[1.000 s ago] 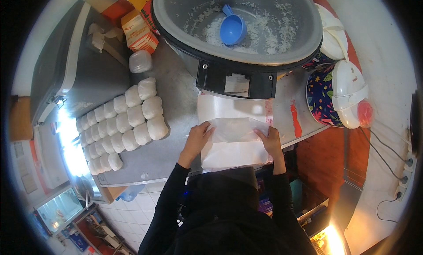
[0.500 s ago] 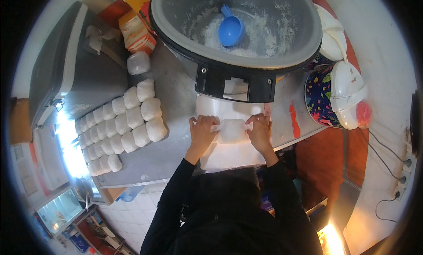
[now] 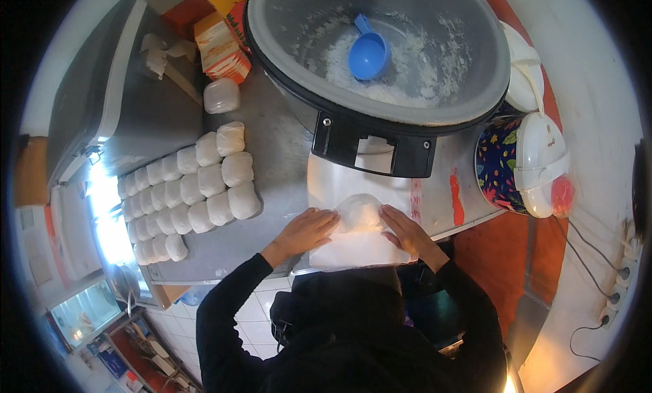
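A rounded white mound (image 3: 360,214), seemingly a rice portion in thin wrapping, lies on white sheets (image 3: 356,247) at the table's front edge. My left hand (image 3: 309,230) rests against its left side, fingers stretched and close together. On the other side my right hand (image 3: 405,231) lies with straight fingers along the mound, thumb apart. Both hands look open, touching the mound from either side. Beyond them stands a big grey pot (image 3: 305,87) with white rice (image 3: 397,91) clinging to its bottom and walls. Inside it lies a blue scoop (image 3: 370,57).
Several white wrapped portions (image 3: 190,187) sit in rows at left on the metal table (image 3: 278,169). A clear-wrapped bundle (image 3: 222,95) is behind them, beside a grey cooler box (image 3: 146,94). Patterned buckets with white lids (image 3: 536,152) stand at right, near wall cables (image 3: 591,271).
My fingers have let go of the pinched wrapping ends and now lie flat against the mound's sides. Both hands are slightly nearer to me, and the mound looks rounder. The view has shifted.
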